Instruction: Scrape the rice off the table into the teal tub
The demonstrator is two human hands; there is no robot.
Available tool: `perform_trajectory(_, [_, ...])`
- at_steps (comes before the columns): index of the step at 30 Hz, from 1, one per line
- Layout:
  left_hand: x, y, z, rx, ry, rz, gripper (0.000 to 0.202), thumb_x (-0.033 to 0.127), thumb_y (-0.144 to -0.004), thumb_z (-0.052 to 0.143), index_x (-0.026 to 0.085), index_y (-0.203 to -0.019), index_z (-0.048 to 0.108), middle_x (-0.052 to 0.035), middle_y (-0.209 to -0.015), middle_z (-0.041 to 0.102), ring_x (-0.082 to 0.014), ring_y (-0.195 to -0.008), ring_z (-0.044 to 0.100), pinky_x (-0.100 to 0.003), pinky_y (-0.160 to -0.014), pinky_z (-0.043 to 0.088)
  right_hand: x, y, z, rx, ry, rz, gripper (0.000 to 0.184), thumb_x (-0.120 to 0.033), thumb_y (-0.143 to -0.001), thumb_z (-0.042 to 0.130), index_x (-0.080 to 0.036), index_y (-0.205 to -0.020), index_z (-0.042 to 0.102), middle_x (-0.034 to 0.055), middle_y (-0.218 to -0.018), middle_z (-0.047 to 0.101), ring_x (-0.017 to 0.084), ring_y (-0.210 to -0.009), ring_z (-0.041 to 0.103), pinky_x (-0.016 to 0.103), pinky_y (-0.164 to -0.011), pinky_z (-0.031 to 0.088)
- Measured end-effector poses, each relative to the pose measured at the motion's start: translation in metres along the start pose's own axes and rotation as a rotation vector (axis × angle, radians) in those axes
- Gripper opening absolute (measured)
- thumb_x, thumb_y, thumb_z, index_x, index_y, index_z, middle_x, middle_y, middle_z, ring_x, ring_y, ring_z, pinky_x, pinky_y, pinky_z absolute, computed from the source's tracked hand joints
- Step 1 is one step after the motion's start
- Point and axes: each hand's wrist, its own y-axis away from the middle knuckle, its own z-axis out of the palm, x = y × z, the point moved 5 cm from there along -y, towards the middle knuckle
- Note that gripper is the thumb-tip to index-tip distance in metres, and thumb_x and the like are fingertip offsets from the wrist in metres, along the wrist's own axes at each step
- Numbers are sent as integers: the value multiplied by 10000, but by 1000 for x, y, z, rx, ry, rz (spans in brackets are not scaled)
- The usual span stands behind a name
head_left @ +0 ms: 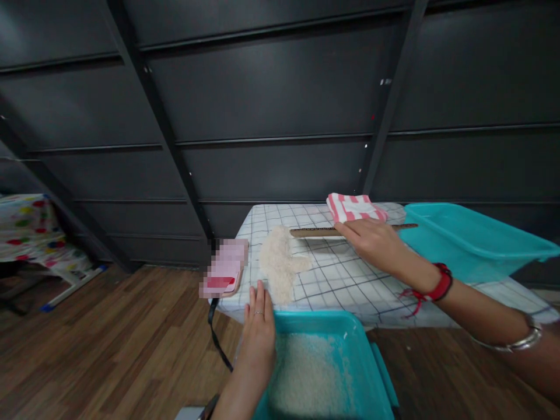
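My right hand [371, 244] grips a piece of corrugated cardboard [317, 231], seen nearly edge-on over the checked tablecloth [345, 286]. The cardboard's left end is by a pile of white rice grains [280, 259]. My left hand [259, 318] has its fingers stretched out and close together at the table's front edge, just below the rice. Its palm lies along the left side of a turquoise tub [315, 319]; whether it presses on the rim I cannot tell. More rice [308, 373] covers the bottom of that tub, which is below the table's front edge.
A second turquoise tub [476, 233] stands at the table's right end. Behind the cardboard lies a folded pink-and-white striped cloth [352, 207]. A pink phone-like item [227, 265], partly blurred, with a black strap [213, 326], lies at the left edge. Dark wall panels [271, 169] rise behind.
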Motion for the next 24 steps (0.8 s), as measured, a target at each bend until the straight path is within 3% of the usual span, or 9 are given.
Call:
perform_trajectory(4, [0,-1,-1,-8,-8,-17,874,-148,-547,284,94,-1384,216,-207,-1436,211,-292,-1295,32,-540,-1031,266,-6,5,7,-18,-91,-15,362,47,-738,356,-106,-950,607,85,-760,675,160,-624,581,277,-572,422])
perform_trajectory(11, [-1,1,1,21,-44,6,853,-155,-544,273,86,-1362,268,-186,-1448,203,-259,-1298,-16,-505,-1035,274,-16,24,-39,79,-198,-96,412,75,-712,328,-112,-961,599,67,-798,685,156,-669,602,276,-614,463])
perform_trajectory(14, [0,0,1,2,-57,-2,820,-162,-545,261,46,-1336,306,-206,-1442,185,-261,-1290,-35,-497,-1035,281,-7,21,-44,109,-141,-84,379,47,-741,332,-112,-962,596,76,-803,682,172,-667,598,292,-603,452])
perform_trajectory(19, [4,-2,-6,-26,-38,-24,808,-166,-540,262,20,-1325,318,-231,-1428,165,-279,-1286,-24,-518,-1035,272,12,-1,-10,18,24,38,365,42,-730,354,-102,-951,605,93,-762,671,191,-650,593,297,-583,411])
perform_trajectory(22, [8,-4,-12,-68,-38,-62,809,-173,-527,255,6,-1313,332,-235,-1421,180,-287,-1276,-19,-507,-1039,276,11,-12,15,-97,23,79,364,48,-713,372,-100,-938,616,88,-734,671,192,-621,598,288,-550,395])
perform_trajectory(24, [9,-5,-15,-85,-46,-79,815,-179,-524,247,16,-1310,341,-220,-1423,196,-281,-1275,-11,-494,-1042,279,4,-12,20,-121,-19,68,360,46,-710,380,-95,-940,618,93,-746,677,190,-612,600,287,-541,397])
